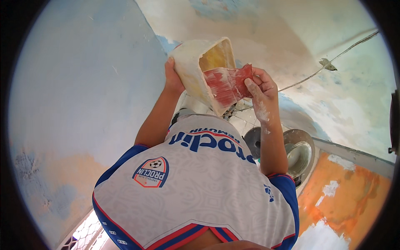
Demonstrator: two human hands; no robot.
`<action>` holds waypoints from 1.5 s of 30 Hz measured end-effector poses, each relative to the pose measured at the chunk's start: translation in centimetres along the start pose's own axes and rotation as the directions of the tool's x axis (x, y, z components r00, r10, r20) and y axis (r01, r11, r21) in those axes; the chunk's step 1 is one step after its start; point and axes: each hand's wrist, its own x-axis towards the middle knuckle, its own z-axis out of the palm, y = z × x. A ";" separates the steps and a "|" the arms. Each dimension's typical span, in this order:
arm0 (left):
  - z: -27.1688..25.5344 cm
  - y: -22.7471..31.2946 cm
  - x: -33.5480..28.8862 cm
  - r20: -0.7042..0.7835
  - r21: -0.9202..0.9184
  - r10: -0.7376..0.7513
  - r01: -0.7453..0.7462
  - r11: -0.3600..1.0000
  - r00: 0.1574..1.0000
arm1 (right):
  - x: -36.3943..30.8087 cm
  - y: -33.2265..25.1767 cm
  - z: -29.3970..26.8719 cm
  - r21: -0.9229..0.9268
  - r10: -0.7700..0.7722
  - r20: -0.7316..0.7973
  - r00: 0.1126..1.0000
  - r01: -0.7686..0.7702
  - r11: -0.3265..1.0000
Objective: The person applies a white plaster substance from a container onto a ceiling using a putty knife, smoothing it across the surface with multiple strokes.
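Observation:
My left hand (173, 76) grips the closed end of a square, cream-coloured plastic tub (189, 68), which is tilted on its side with its mouth turned to the right. Pale paste smears the tub's walls and rim, and a yellowish inside shows. In my right hand (263, 87) is a red putty scraper (225, 85), pinched between thumb and fingers. Its wide blade, streaked with white paste, lies across the tub's mouth at the lower rim. White residue also coats my right thumb and wrist. The fingers of my left hand are mostly hidden behind the tub.
Patchy blue and white walls (83, 83) stand close on the left and ahead. A cable (308, 77) runs along the wall at right. Below my right forearm is a round basin (299, 158) with whitish contents. An orange wall patch (346, 196) is at lower right.

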 end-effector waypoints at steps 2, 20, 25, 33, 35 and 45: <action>-0.7 0.8 0.6 0.033 -0.021 -0.033 0.034 0.999 0.999 | 0.7 0.9 0.3 0.027 0.028 -0.026 0.999 -0.027 0.999; -8.3 6.5 6.2 0.015 0.009 -0.450 0.450 0.893 0.893 | 6.1 8.3 8.2 0.217 0.147 -0.222 0.964 -0.099 0.971; -11.2 6.3 6.7 0.009 0.028 -0.541 0.540 0.841 0.841 | 6.3 9.1 10.0 0.318 0.173 -0.267 0.948 -0.083 0.944; -13.7 8.4 6.5 0.086 -0.089 -0.565 0.571 0.816 0.820 | 5.0 9.1 11.7 0.392 0.033 -0.494 0.869 0.189 0.900; -13.8 8.2 7.1 0.107 -0.133 -0.566 0.576 0.807 0.818 | 4.7 9.2 12.4 0.191 -0.139 -0.592 0.794 0.306 0.933; -14.1 7.9 6.5 0.143 -0.225 -0.644 0.659 0.718 0.751 | 3.0 8.0 12.7 0.239 -0.251 -0.343 0.905 0.342 0.909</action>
